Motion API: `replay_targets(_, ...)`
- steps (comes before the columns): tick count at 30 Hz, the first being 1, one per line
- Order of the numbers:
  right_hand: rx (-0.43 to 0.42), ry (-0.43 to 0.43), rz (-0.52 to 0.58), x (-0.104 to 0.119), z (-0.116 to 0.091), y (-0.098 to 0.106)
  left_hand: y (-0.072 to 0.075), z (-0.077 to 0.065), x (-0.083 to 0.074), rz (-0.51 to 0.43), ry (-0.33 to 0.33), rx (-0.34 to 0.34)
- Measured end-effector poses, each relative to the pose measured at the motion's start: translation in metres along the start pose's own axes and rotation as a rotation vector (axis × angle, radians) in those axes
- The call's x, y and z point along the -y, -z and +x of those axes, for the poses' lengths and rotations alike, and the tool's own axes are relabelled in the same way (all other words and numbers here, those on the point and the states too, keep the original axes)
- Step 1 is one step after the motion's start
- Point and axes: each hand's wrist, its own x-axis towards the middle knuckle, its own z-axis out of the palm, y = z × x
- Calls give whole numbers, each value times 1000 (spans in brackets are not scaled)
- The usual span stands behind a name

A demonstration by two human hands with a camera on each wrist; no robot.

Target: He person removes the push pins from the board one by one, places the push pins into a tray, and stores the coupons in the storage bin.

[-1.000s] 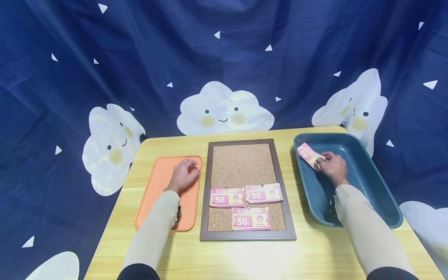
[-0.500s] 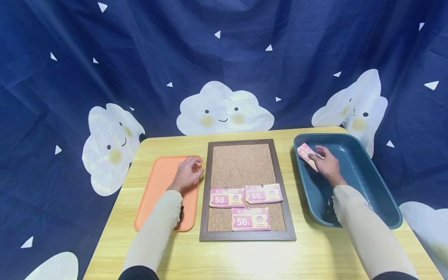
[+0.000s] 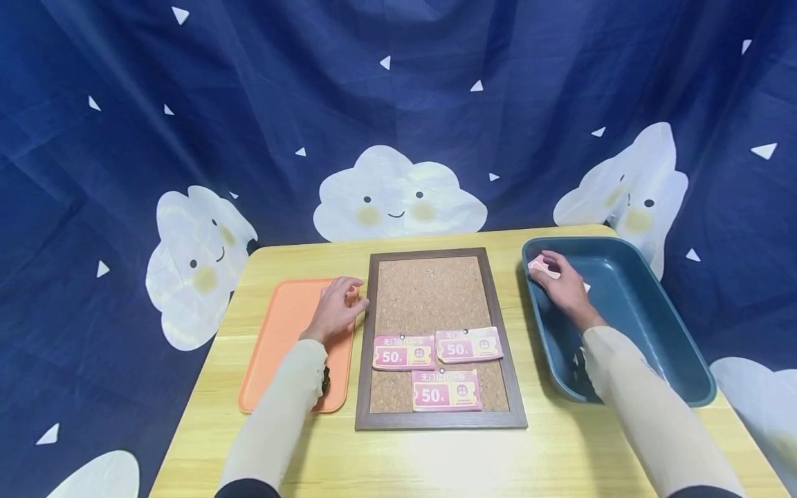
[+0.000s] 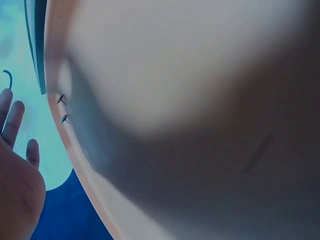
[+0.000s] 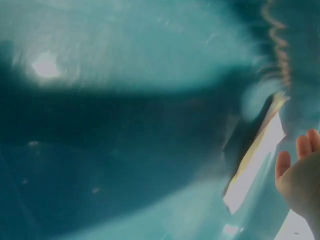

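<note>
Cupping right hand (image 3: 565, 283) over pink rectangular paper coupons (image 3: 544, 267) in teal plastic bin (image 3: 638, 304), can't tell grip; curving left hand (image 3: 335, 309) wide by orange plastic tray (image 3: 292, 339), spotting dark metal pins (image 4: 61, 99) from left wrist only

The far cloth (image 3: 299, 90) is deep blue, patterned with white triangles (image 3: 764, 150) and white clouds (image 3: 395, 183), which have yellow cheeks (image 3: 369, 216). The bench (image 3: 349, 453) is pale yellow with wood grain. On the left, the tray (image 3: 289, 318) is plain orange. The board (image 3: 429, 297) is of speckled tan, in a dark brown frame (image 3: 441, 420). Its three coupons (image 3: 446, 392) are pink and yellow with white printing. On the right, the bin (image 3: 641, 297) is dark teal, and the paper (image 3: 537, 266) inside is pink. The sleeves (image 3: 274, 411) are cream.
</note>
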Motion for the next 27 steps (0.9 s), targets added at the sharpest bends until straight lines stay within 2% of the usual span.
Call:
replay_targets(5, 11, 33, 93, 13, 0, -7, -2, -2, -6, -19, 10, -4)
replay_targets(10, 35, 71, 128, 26, 0, -14, -3, -3, -11, -13, -3, 13)
replay_targets(20, 103, 103, 128, 42, -3, -22, -5, -7, -13, 19, -23, 15)
replay_targets(27, 122, 110, 120, 47, -6, -24, -2, -10, -17, 7, -30, 23)
